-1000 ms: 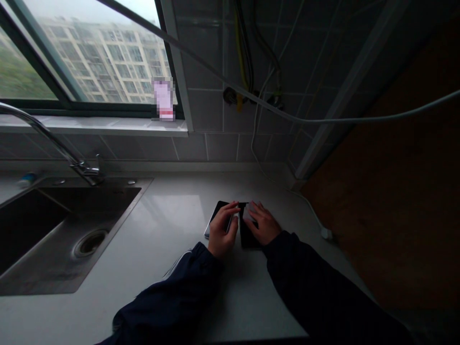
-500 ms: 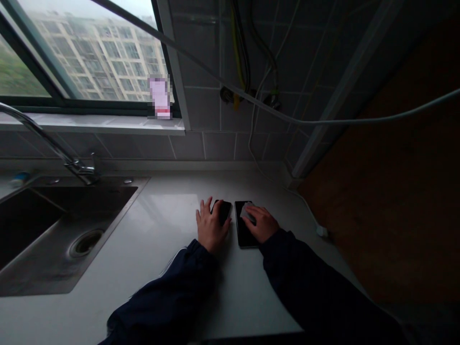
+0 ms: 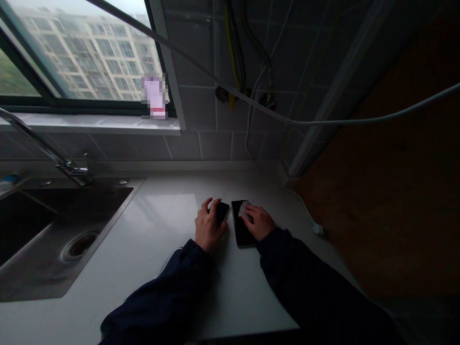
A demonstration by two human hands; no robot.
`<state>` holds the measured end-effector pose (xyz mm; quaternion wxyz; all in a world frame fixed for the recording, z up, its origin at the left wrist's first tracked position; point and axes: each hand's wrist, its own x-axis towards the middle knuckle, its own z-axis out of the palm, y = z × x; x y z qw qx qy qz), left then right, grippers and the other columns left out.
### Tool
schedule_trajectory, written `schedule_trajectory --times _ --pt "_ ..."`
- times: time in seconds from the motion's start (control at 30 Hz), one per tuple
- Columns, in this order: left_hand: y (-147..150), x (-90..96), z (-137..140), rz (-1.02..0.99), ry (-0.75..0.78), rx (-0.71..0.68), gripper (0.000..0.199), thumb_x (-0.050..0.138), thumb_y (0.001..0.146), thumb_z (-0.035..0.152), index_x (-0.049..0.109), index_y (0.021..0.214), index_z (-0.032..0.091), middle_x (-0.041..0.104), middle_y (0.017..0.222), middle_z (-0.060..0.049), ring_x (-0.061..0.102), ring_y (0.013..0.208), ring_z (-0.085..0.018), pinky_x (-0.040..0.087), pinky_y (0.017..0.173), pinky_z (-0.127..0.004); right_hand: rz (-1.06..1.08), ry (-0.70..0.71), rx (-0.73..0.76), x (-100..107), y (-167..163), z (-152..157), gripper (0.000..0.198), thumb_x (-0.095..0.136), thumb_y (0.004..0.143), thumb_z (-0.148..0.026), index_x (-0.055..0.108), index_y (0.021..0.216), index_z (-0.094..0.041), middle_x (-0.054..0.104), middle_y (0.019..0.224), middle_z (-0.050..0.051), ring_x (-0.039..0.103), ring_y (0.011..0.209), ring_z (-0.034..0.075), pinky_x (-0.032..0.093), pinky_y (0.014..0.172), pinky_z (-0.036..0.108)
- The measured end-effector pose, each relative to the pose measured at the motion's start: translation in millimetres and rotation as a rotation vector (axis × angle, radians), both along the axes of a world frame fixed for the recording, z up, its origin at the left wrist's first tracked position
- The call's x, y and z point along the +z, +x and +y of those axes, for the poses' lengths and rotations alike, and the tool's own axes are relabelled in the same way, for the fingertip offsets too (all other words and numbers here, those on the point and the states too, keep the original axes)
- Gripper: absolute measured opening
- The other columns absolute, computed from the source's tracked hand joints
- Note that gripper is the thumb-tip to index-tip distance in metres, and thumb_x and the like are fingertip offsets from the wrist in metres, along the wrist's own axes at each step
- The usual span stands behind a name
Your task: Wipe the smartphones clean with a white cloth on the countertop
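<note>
A small black phone is at my left hand. The fingers bend over its left side and the thumb lies by its right edge, so the hand grips it; part of it is hidden under the hand. Just to the right, a larger black phone lies flat on the white counter, screen up. My right hand pinches a crumpled whitish wipe and rests with it on the upper part of that screen. Palm and fingers cover some of the wipe and the phone's right side.
The white counter has a steel sink with a chrome tap on the left. A white cable runs along the right to a plug. Another cable hangs across the view. A window is behind.
My left hand's fingers have drawn in and curled more around the small phone. The right hand stays on the larger phone with the wipe. The whole view has shifted slightly.
</note>
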<state>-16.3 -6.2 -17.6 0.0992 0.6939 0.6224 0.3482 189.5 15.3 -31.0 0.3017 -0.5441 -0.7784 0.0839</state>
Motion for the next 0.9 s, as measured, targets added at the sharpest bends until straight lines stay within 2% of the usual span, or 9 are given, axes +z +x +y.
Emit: schedule_trajectory --times 0.2,0.4,0.5,0.63,0.8,0.9 --pt "0 -0.6 2 -0.102 0.126 -0.034 0.071 0.072 0.072 0.019 0.05 0.139 0.027 0.045 0.147 -0.015 0.053 0.127 -0.037 0.048 0.102 -0.056 0.072 -0.014 0.01 -1 2 3 0.022 0.067 0.085 -0.017 0.08 0.104 -0.017 0.073 0.125 0.015 0.068 0.113 0.03 0.052 0.102 0.049" --pt "5 8.5 0 -0.306 0.237 -0.164 0.072 0.073 0.073 0.018 0.047 0.139 0.024 0.043 0.147 -0.015 0.048 0.134 -0.031 0.046 0.109 -0.048 0.252 -0.039 0.028 9 -1 1 0.017 0.065 0.082 -0.013 0.079 0.084 -0.021 0.077 0.114 0.012 0.067 0.114 0.029 0.047 0.106 0.051" --pt "8 11.2 -3 -0.387 0.231 -0.203 0.072 0.074 0.072 0.018 0.046 0.139 0.024 0.043 0.148 -0.014 0.052 0.13 -0.029 0.049 0.104 -0.045 0.394 -0.087 0.021 17 -5 -4 0.017 0.063 0.086 -0.022 0.078 0.092 -0.021 0.078 0.11 0.011 0.068 0.11 0.028 0.048 0.104 0.046" --pt "10 10.6 -5 -0.462 0.184 -0.22 0.077 0.077 0.07 0.019 0.045 0.14 0.027 0.04 0.152 -0.013 0.056 0.124 -0.028 0.054 0.096 -0.043 0.593 -0.273 0.033 21 -10 -9 0.031 0.065 0.085 -0.045 0.078 0.095 -0.018 0.079 0.091 0.009 0.073 0.086 0.026 0.056 0.083 0.039" --pt "13 8.9 -7 -0.476 0.18 -0.224 0.077 0.079 0.071 0.022 0.044 0.14 0.028 0.04 0.153 -0.013 0.055 0.125 -0.029 0.054 0.094 -0.043 0.828 -0.579 0.078 17 -16 -10 0.052 0.074 0.071 -0.065 0.078 0.088 -0.016 0.078 0.082 0.008 0.073 0.074 0.024 0.058 0.07 0.036" --pt "14 8.3 -7 -0.444 0.186 -0.235 0.076 0.078 0.072 0.023 0.044 0.141 0.027 0.04 0.152 -0.014 0.053 0.128 -0.03 0.053 0.097 -0.045 0.946 -0.739 0.077 19 -21 -14 0.057 0.079 0.062 -0.07 0.076 0.08 -0.015 0.075 0.072 0.006 0.071 0.064 0.022 0.058 0.063 0.035"
